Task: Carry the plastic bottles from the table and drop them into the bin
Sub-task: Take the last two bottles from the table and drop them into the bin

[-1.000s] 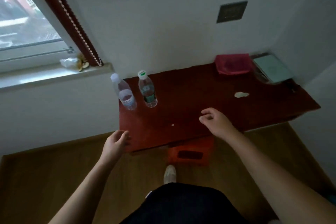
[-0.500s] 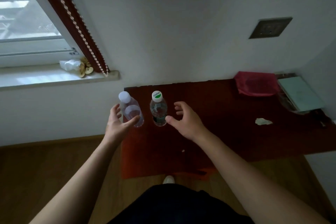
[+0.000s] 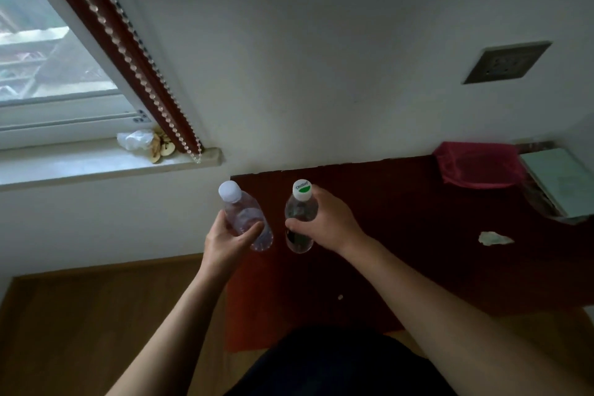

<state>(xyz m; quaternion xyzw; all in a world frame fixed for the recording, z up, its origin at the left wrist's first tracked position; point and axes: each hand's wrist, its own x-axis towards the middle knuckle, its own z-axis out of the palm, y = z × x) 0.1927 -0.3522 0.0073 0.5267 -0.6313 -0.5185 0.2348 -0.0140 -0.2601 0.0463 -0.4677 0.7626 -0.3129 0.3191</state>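
Observation:
Two clear plastic bottles stand at the left end of the dark red table (image 3: pixel 401 260). The white-capped bottle (image 3: pixel 246 219) leans a little to the left, and my left hand (image 3: pixel 226 243) is wrapped around its lower body. The bottle with the green-and-white cap (image 3: pixel 300 212) stands upright, with my right hand (image 3: pixel 324 222) closed around it from the right. No bin is in view.
A red cloth (image 3: pixel 479 167) and a pale green book (image 3: pixel 562 180) lie at the table's far right, near a paper scrap (image 3: pixel 493 238). The window sill (image 3: pixel 96 164) at left holds a plastic bag (image 3: pixel 135 139). Wooden floor (image 3: pixel 96 315) lies left of the table.
Both hands have moved from the table's front edge up to the bottles and closed around them. The camera has moved closer to the table.

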